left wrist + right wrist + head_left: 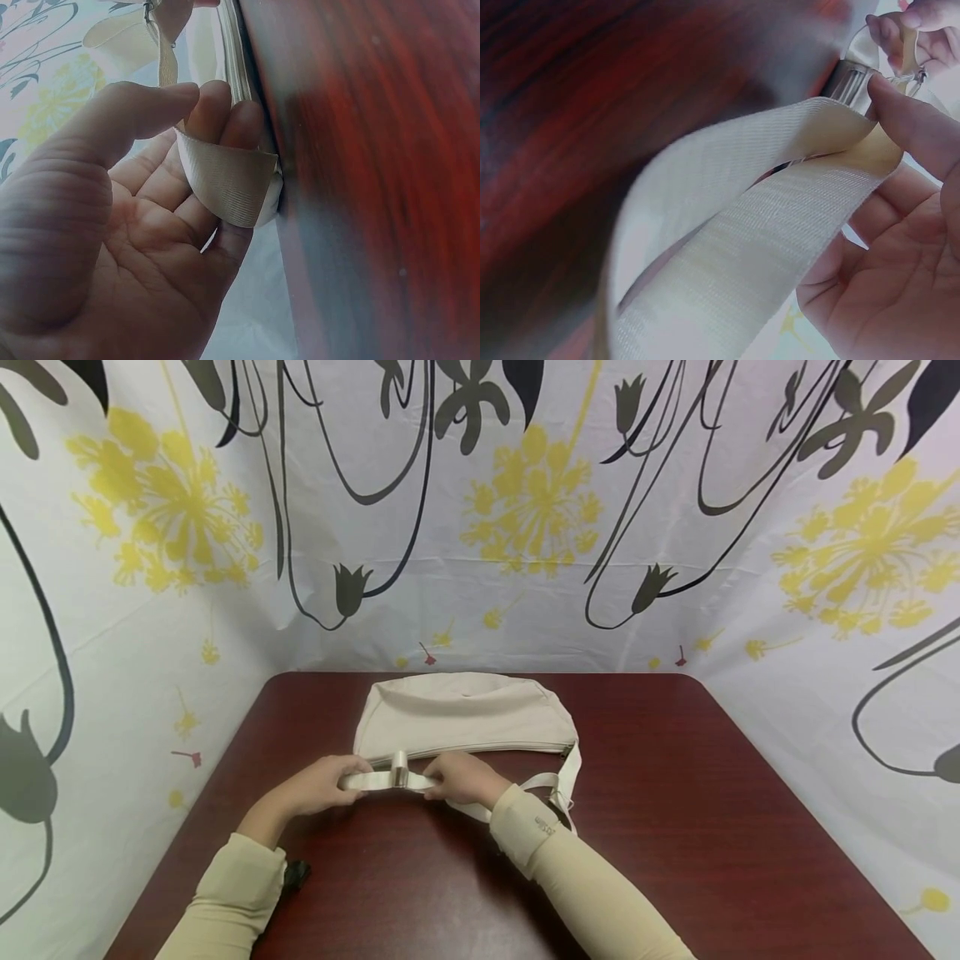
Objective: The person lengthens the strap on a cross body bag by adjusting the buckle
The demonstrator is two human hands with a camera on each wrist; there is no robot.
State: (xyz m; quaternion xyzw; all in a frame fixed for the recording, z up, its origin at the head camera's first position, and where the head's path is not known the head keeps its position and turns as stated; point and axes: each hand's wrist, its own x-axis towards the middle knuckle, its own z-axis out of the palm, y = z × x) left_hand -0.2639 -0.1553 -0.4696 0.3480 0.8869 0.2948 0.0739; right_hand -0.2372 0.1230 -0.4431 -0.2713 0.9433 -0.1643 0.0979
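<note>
our left hand [315,787] and right hand [467,777] pinch the strap [371,781], likely light and limp; we'd best grip beside its buckle [400,772].

Looks like a small screened-off booth, hard to place in either home or studio: closed in on three sides by flower-printed cloth [420,539], around a dark red wood-grained table [675,810].
</note>
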